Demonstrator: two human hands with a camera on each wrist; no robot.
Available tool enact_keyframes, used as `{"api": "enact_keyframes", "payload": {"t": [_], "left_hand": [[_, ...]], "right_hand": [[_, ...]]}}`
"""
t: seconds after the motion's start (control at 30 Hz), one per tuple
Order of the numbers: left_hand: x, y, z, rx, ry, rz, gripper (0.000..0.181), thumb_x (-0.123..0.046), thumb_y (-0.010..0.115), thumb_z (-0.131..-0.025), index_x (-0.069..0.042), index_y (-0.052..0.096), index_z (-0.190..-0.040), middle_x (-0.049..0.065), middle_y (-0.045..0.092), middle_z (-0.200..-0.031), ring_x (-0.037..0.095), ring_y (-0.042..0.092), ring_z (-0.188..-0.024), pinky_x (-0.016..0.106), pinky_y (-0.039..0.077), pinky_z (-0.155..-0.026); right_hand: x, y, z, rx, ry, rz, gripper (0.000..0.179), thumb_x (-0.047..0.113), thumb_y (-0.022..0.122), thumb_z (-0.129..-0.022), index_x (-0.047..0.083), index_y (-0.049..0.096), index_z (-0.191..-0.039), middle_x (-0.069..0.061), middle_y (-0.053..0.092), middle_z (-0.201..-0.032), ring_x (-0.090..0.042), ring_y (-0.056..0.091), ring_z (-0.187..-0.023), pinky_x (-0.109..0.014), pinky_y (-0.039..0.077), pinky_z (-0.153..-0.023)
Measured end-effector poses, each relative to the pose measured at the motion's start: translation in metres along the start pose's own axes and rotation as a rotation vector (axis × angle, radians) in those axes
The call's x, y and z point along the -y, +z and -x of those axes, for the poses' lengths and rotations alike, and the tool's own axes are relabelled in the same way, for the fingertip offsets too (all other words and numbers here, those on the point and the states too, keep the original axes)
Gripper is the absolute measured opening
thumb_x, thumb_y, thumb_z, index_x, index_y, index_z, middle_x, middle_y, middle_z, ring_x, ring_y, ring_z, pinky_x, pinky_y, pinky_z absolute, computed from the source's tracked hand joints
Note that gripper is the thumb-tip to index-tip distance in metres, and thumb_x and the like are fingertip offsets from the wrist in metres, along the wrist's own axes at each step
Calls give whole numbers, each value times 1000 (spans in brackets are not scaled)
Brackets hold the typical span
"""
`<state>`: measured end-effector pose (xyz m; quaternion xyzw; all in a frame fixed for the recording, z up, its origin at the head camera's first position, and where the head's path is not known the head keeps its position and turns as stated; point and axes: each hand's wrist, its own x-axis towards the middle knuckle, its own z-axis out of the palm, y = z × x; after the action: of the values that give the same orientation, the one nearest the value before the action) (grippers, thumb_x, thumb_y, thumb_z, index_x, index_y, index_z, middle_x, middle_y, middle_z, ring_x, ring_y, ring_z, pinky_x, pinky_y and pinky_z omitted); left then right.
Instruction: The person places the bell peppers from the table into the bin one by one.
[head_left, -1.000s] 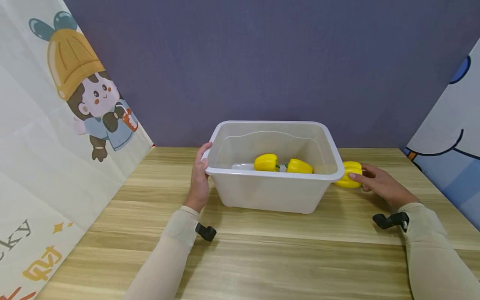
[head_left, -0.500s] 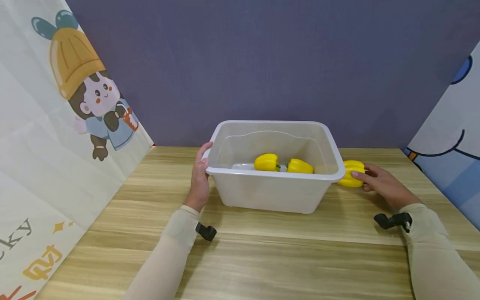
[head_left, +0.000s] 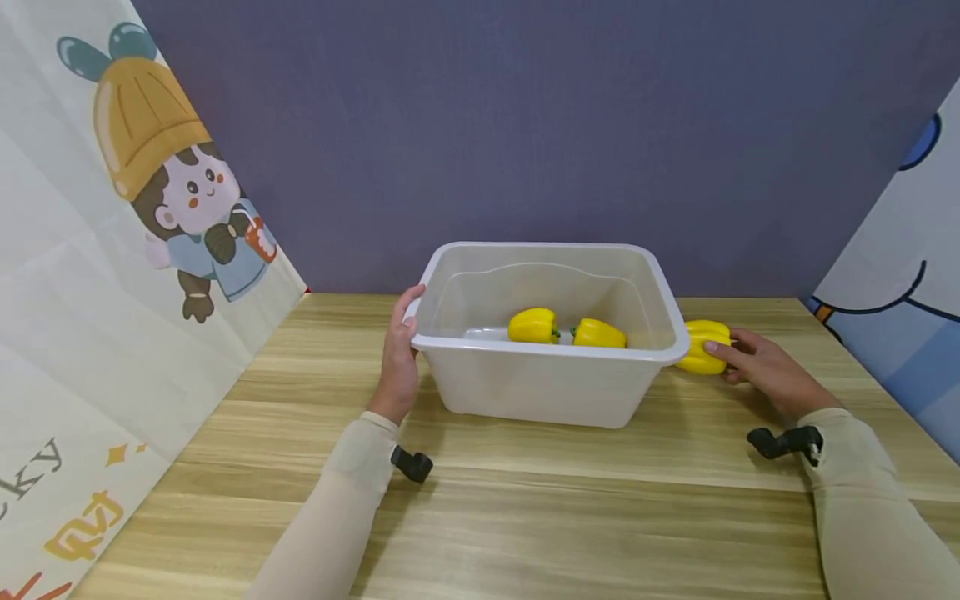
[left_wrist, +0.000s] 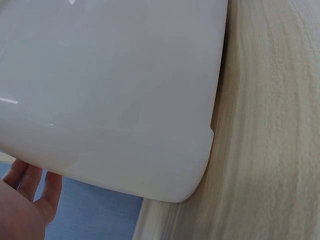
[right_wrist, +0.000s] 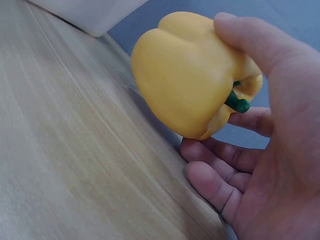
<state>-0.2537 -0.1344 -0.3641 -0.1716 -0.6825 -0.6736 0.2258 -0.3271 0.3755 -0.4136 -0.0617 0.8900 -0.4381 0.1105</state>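
A white plastic tub stands on the wooden table. My left hand grips its left rim; in the left wrist view the fingers lie against the tub wall. Two yellow bell peppers lie inside: a left pepper and a right pepper, their green stems facing each other. To the right of the tub, my right hand holds a third yellow bell pepper between thumb and fingers. The right wrist view shows this pepper's green stem turned toward the palm.
Behind the tub rises a dark blue-grey panel. A white sheet with a cartoon figure hangs on the left, and another printed sheet on the right. The wood-grain table runs toward me.
Over the first half second, my right hand and its pepper shifted slightly to the right, away from the tub. My left hand, the tub and the peppers inside have stayed in place.
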Motion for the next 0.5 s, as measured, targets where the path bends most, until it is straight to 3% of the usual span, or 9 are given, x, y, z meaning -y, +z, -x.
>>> {"api": "enact_keyframes", "payload": {"t": [0.13,0.37,0.5], "left_hand": [[1,0,0,4,-2,8,59,-36,30,-97,-12,39,-149,33,47,-125,43,47,-107,36,39,-87],[1,-1,1,-1,4,5,58,-34,30,-97,-11,39,-149,33,47,-123,25,51,-103,34,39,-87],[0,0,1,3,2,1,58,-33,29,-97,-11,39,-149,32,46,-124,27,50,-104,34,39,-87]], "right_hand": [[0,0,0,-1,-3,0,94,62,44,-99,-6,15,-156,-30,32,-149,-40,47,-119,-38,49,-85],[4,1,3,-12,-22,-5,90,61,44,-99,-6,18,-154,-29,34,-146,-38,48,-116,-29,51,-79],[4,1,4,-16,-21,-8,91,60,44,-99,-6,17,-154,-29,33,-146,-39,48,-115,-28,50,-79]]}}
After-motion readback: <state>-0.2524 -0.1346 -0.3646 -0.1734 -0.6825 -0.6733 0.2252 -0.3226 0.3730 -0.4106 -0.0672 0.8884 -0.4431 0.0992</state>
